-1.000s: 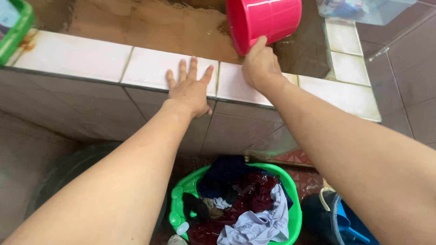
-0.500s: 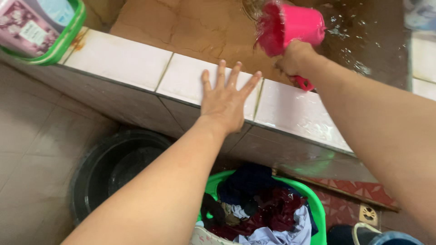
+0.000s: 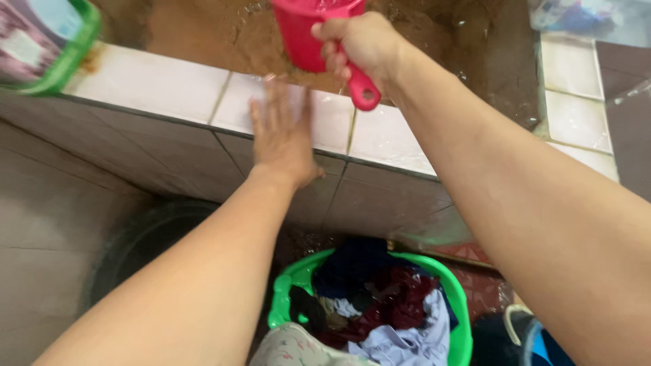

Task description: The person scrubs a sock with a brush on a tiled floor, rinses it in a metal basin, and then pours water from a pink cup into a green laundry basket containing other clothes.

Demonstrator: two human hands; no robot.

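My right hand grips the handle of a pink plastic water scoop and holds it above the tiled rim of a basin of brownish water. My left hand lies flat, fingers spread, on the white tiles of that rim, just left of and below the scoop. Below both arms stands a green basket heaped with dark blue, maroon and pale clothes.
A green tub holding packets sits on the rim at far left. A dark round basin stands on the tiled floor left of the green basket. A blue-and-white object shows at the bottom right.
My right hand has brought the pink scoop out of the water and nearer, now upright above the rim. My left hand stayed flat on the tiles. The view shifted right.
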